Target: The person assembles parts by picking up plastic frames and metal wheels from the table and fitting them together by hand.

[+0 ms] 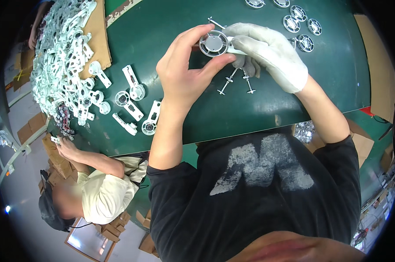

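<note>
Spoked ring (214,43) held over the green desk (250,112)

The bare left hand (181,70) pinches it between thumb and fingers; the gloved right hand (271,52) grips the pale piece (236,51) adjoining; metal pins (226,81) show just below, whether held or lying unclear; silver wheels (314,27) lie farther right; white parts (73,54) are heaped at left.

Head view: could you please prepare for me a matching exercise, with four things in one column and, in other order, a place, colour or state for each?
Things
1. Left hand
2. Right hand
3. Pile of pale parts
4. Table

Descriptions
A. dark green
B. bare, holding a wheel-shaped piece
C. heaped toward the left side of the picture
D. wearing a mostly white glove

Right pairs: 1-B, 2-D, 3-C, 4-A
</note>
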`<state>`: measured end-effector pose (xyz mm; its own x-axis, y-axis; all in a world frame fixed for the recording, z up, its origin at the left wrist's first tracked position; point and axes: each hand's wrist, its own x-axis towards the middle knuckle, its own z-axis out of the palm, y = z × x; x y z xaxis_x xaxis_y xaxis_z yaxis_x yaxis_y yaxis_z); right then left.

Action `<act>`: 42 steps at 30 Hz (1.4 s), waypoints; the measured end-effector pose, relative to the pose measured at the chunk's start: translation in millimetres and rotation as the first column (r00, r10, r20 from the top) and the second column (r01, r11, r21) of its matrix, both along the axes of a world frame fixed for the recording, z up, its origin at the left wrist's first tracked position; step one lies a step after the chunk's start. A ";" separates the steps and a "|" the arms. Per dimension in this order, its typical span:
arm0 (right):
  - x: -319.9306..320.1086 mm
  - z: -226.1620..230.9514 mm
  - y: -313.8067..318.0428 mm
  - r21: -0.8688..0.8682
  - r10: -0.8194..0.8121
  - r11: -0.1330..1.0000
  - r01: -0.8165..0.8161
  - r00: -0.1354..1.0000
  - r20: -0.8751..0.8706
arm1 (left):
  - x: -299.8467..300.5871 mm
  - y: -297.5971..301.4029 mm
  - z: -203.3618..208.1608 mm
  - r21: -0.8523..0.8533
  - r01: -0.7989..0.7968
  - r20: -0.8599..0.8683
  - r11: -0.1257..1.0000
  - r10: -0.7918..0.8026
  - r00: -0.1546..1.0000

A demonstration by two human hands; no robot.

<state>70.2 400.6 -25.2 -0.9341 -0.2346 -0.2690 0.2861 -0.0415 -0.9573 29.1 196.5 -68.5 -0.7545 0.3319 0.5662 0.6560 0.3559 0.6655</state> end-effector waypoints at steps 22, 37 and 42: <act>0.5 -14.0 -0.3 -0.062 0.129 0.990 -0.126 0.991 0.047 | 1.8 -4.8 6.5 -0.013 0.097 0.089 0.995 -0.096 0.991; 1.5 -14.2 5.6 -0.091 0.123 0.988 -0.123 0.992 -0.003 | 3.2 -7.7 11.2 -0.070 0.147 0.117 0.987 -0.138 0.983; -0.8 -13.6 8.4 -0.128 0.139 0.982 -0.138 0.990 0.001 | -4.2 -14.8 7.1 0.133 0.310 0.210 0.941 -0.332 0.920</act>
<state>69.4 409.0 -38.7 -0.8874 -0.3947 -0.2380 0.3074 -0.1221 -0.9437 25.0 181.7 -61.4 -0.7279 0.5307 0.4343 0.5526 0.0789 0.8297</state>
